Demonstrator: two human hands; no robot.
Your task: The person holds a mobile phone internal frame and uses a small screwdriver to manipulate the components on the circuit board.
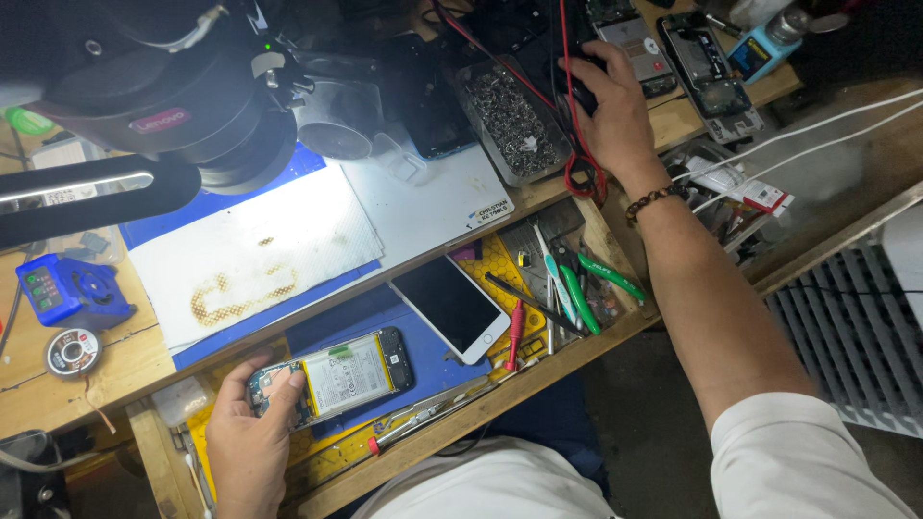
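My left hand holds an opened phone by its left end, with the battery and circuit board showing. It rests over a blue mat in the pulled-out drawer. My right hand reaches far across the bench and closes on a small black object among red and black cables. What that object is stays unclear. A white phone lies screen up beside the opened one.
A metal tray of screws sits left of my right hand. Green-handled tools and tweezers lie in the drawer. A microscope stands at the far left over a white scorched mat. More opened phones lie at the back right.
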